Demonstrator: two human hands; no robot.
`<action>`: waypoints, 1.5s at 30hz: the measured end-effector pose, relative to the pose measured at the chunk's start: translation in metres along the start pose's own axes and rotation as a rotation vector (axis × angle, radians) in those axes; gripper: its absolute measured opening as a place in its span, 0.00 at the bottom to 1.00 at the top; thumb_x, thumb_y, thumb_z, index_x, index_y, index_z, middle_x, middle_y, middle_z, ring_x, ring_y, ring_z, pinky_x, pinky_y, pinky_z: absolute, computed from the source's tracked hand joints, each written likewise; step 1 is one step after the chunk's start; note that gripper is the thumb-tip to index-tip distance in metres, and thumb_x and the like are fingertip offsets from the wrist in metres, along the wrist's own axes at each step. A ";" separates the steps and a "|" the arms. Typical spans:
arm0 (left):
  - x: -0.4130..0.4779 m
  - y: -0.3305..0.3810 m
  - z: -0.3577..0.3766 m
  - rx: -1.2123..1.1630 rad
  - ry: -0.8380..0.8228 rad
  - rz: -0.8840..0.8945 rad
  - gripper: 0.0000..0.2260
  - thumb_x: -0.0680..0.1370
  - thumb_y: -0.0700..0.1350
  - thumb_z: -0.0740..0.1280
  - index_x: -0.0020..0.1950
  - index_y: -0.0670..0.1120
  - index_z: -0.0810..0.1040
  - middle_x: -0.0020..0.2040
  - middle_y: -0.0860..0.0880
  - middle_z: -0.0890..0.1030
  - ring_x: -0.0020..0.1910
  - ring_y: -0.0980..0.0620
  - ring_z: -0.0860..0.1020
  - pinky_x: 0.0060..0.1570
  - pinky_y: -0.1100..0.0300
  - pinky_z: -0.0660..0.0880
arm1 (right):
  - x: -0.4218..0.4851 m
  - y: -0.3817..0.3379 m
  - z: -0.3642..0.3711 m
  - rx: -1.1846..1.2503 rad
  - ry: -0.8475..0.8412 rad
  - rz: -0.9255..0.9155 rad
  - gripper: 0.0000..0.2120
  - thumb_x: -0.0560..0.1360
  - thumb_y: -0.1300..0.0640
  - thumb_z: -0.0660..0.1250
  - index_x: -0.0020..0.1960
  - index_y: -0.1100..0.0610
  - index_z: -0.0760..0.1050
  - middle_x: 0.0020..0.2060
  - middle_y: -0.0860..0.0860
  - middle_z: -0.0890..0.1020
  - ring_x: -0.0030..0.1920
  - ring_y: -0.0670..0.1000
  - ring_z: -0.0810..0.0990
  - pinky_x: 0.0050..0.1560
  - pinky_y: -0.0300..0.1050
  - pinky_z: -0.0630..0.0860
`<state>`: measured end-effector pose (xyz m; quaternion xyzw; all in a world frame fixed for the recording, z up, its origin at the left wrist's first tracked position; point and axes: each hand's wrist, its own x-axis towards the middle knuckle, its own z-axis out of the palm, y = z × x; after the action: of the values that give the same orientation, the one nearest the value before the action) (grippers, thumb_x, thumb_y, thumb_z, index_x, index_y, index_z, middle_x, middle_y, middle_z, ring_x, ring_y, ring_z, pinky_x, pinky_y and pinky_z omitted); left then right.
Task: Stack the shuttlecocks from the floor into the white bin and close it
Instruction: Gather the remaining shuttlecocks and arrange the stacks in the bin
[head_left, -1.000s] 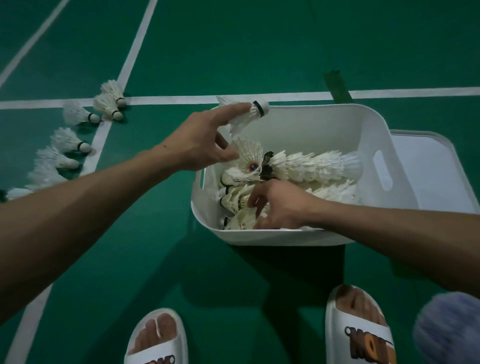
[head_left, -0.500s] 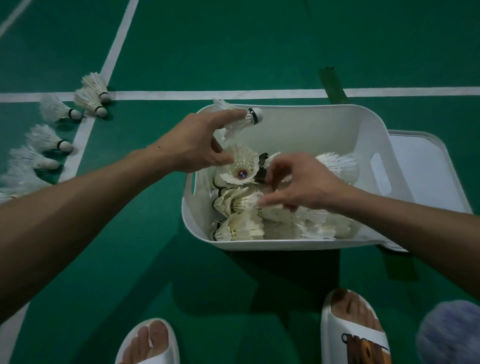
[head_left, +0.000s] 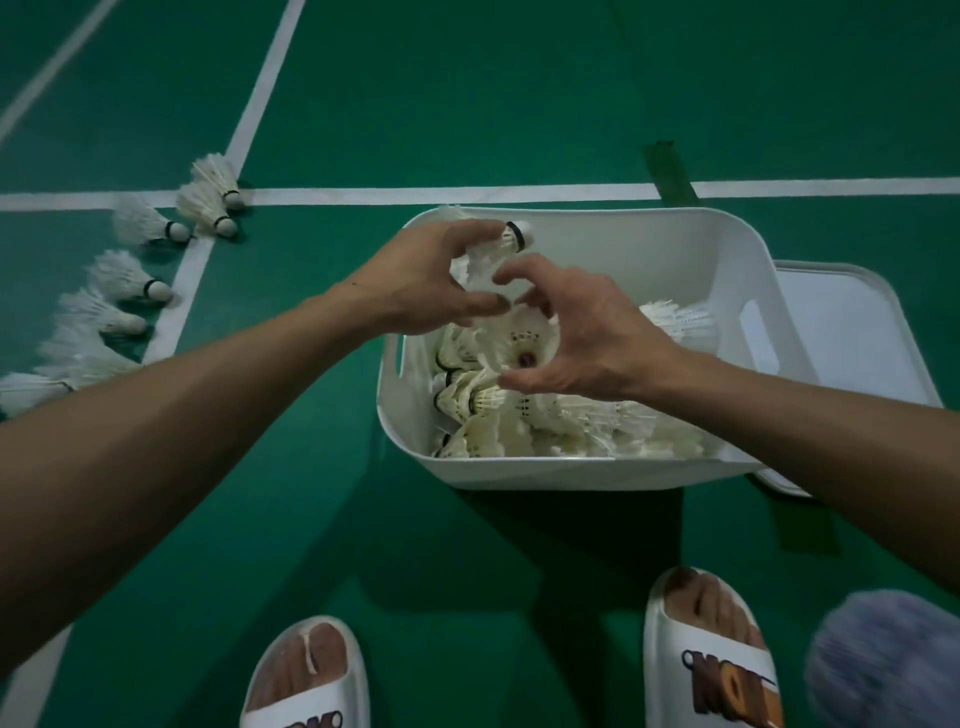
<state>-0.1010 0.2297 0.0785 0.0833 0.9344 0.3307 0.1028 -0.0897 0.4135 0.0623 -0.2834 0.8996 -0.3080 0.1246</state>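
Rising out of the white bin (head_left: 649, 249), the right hand (head_left: 592, 348) had left the stacks it pressed a second before and come up beside the left hand (head_left: 415, 283), so that the two nearly met over the bin's far-left corner. The left hand had kept its place and its load. Its fingers (head_left: 467, 231) were curled round a single shuttlecock (head_left: 506, 244), forefinger above the feathers and thumb below, with the black-banded cork pointing right, clear of the hand. The right hand's fingers (head_left: 530, 267) were bent, the forefinger hooked close to that shuttlecock's feathers and the thumb low beside the open skirt of a stack. Whether they actually gripped anything could not be told.

Stacked shuttlecocks (head_left: 571, 426) lay on their sides in rows inside the bin, corks toward its left wall. The bin stood on the green floor (head_left: 467, 104), and its lid (head_left: 852, 332) lay flat just to its right, with the bin's right edge overlapping it. Loose shuttlecocks (head_left: 130, 275) lay in a curving row on the floor well to the left, along a white court line (head_left: 260, 104). A dark strip of tape (head_left: 670, 171) crossed the line beyond the bin. Two white sandals (head_left: 711, 660) showed at the bottom edge, and a blurred grey-violet shape (head_left: 883, 665) filled the bottom right corner.
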 end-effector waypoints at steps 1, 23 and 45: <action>-0.001 0.001 -0.001 -0.036 0.007 0.000 0.32 0.71 0.53 0.72 0.73 0.52 0.66 0.72 0.49 0.70 0.47 0.56 0.82 0.52 0.62 0.77 | -0.001 0.004 -0.003 -0.001 -0.017 0.038 0.40 0.63 0.51 0.80 0.69 0.47 0.63 0.56 0.52 0.77 0.48 0.48 0.79 0.54 0.43 0.76; 0.016 -0.006 0.004 -0.002 0.082 0.069 0.08 0.76 0.42 0.69 0.55 0.49 0.81 0.48 0.54 0.79 0.49 0.57 0.77 0.51 0.63 0.72 | -0.008 0.028 -0.027 -0.151 -0.538 0.096 0.23 0.66 0.52 0.76 0.59 0.48 0.75 0.52 0.41 0.77 0.50 0.43 0.79 0.41 0.32 0.75; 0.019 -0.008 0.005 -0.015 -0.025 0.094 0.15 0.79 0.40 0.65 0.64 0.49 0.72 0.52 0.47 0.79 0.45 0.52 0.77 0.54 0.53 0.76 | -0.004 0.009 0.016 -0.280 -0.509 0.110 0.24 0.68 0.50 0.74 0.62 0.49 0.74 0.54 0.49 0.81 0.51 0.49 0.80 0.50 0.42 0.78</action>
<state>-0.1193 0.2311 0.0674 0.1303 0.9257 0.3409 0.0996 -0.0838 0.4138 0.0448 -0.3170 0.8872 -0.0927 0.3223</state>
